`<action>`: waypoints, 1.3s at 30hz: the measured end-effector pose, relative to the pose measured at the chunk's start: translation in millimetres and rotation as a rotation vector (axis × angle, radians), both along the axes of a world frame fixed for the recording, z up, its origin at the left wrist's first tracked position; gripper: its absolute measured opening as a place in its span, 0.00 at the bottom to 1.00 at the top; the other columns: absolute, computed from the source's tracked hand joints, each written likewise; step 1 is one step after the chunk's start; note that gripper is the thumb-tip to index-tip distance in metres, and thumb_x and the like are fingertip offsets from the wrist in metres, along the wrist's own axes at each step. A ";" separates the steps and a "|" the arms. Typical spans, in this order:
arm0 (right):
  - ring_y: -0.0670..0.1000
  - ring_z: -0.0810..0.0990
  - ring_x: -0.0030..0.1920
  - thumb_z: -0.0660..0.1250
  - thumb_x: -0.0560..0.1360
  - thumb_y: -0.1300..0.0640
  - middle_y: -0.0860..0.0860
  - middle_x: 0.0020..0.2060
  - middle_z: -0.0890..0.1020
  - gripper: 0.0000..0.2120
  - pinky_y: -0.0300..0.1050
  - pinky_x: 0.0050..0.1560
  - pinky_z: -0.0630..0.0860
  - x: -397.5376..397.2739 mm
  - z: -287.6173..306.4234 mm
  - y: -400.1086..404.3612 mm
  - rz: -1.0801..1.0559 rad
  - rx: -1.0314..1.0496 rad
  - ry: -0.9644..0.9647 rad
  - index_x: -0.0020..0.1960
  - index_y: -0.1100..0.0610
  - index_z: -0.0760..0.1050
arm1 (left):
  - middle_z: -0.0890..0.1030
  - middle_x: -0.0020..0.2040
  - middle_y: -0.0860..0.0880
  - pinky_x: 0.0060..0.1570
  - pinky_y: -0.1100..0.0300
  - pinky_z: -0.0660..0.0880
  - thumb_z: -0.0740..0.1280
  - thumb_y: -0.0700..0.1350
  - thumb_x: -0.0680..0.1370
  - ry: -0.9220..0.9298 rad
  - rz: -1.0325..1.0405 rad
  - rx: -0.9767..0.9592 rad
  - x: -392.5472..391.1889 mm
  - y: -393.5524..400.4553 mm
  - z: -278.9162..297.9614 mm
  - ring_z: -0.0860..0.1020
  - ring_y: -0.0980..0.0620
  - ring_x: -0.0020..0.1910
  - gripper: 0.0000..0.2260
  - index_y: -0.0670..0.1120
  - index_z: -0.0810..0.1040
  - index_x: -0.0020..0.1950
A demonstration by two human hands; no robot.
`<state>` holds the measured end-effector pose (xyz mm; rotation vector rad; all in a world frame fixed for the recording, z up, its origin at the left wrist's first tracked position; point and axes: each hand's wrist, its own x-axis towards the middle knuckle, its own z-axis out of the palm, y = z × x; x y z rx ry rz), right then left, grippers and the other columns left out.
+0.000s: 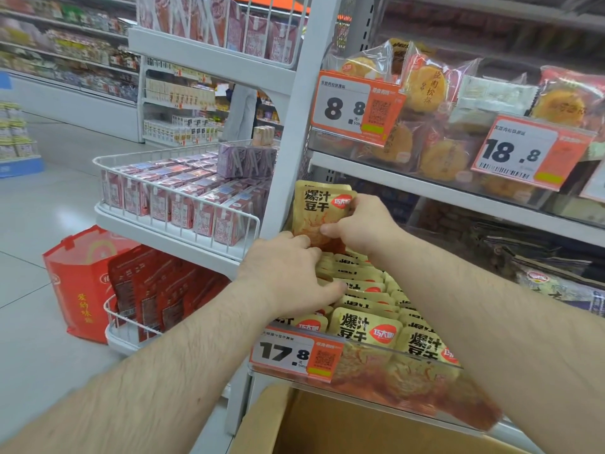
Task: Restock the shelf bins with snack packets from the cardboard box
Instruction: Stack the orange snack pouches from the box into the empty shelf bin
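The packet (319, 213) I am holding is showing gold with black characters, a red logo and an orange-red lower half. The price tag (296, 355) below is showing white and orange with black digits. The bag (78, 283) on the floor is glowing red with yellow lettering. The cardboard box (327, 424) is showing plain brown.

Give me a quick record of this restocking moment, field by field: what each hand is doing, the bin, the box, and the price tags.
right hand: pinches an upright yellow snack packet at the back of the bin
left hand: fingers spread, resting on the rows of packets
bin: clear front, packed with matching yellow packets
bin price tag: 17.8
cardboard box: open, below the bin; contents not visible
shelf above: round pastries, tags 8.8 and 18.8
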<state>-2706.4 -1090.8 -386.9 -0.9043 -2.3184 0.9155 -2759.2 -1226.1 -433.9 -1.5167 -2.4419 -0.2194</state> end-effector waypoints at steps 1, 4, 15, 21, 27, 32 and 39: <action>0.52 0.82 0.50 0.78 0.69 0.59 0.49 0.47 0.84 0.15 0.54 0.58 0.79 -1.9 -2.2 -0.9 -0.005 -0.033 -0.018 0.53 0.53 0.79 | 0.75 0.66 0.54 0.56 0.51 0.70 0.49 0.72 0.75 -0.008 -0.003 -0.001 -0.3 0.1 -0.3 0.70 0.50 0.65 0.34 0.54 0.74 0.69; 0.53 0.82 0.49 0.78 0.68 0.57 0.51 0.46 0.84 0.15 0.54 0.57 0.79 -5.5 -6.7 -0.5 -0.028 -0.079 -0.075 0.53 0.56 0.79 | 0.72 0.69 0.55 0.57 0.50 0.70 0.50 0.72 0.75 -0.032 -0.012 -0.004 0.0 -0.5 0.2 0.69 0.50 0.66 0.34 0.54 0.71 0.72; 0.54 0.80 0.49 0.79 0.67 0.50 0.55 0.48 0.82 0.23 0.51 0.52 0.79 -11.8 -7.8 -3.1 -0.079 -0.013 -0.267 0.56 0.61 0.76 | 0.71 0.69 0.50 0.67 0.43 0.66 0.49 0.72 0.75 -0.028 -0.018 -0.038 0.0 -0.5 1.3 0.67 0.48 0.68 0.36 0.53 0.66 0.77; 0.55 0.80 0.50 0.79 0.66 0.52 0.55 0.50 0.80 0.27 0.53 0.55 0.79 -17.1 -6.1 -4.7 -0.111 -0.012 -0.316 0.60 0.60 0.75 | 0.71 0.68 0.50 0.70 0.38 0.62 0.50 0.72 0.75 -0.040 -0.015 -0.051 1.1 -1.1 3.7 0.66 0.47 0.69 0.35 0.52 0.68 0.75; 0.54 0.78 0.47 0.77 0.66 0.55 0.54 0.49 0.80 0.25 0.51 0.49 0.80 -19.8 -8.6 -0.9 -0.133 -0.036 -0.305 0.59 0.60 0.75 | 0.72 0.68 0.51 0.71 0.36 0.61 0.49 0.72 0.75 -0.041 -0.012 -0.053 1.0 0.4 3.0 0.66 0.47 0.69 0.36 0.52 0.68 0.75; 0.54 0.80 0.48 0.79 0.61 0.47 0.53 0.47 0.82 0.25 0.52 0.51 0.79 -11.0 -13.8 -3.6 -0.134 -0.069 -0.235 0.53 0.56 0.78 | 0.73 0.68 0.50 0.71 0.37 0.58 0.48 0.71 0.75 -0.020 -0.006 -0.079 0.9 -2.8 5.5 0.67 0.47 0.69 0.34 0.53 0.71 0.73; 0.55 0.77 0.57 0.71 0.70 0.48 0.48 0.50 0.82 0.07 0.50 0.57 0.74 57.7 -18.5 -38.4 -0.203 0.380 -0.100 0.47 0.47 0.78 | 0.80 0.52 0.51 0.53 0.51 0.70 0.57 0.59 0.72 0.058 -0.093 0.347 48.6 -28.4 -8.4 0.76 0.48 0.54 0.22 0.50 0.80 0.57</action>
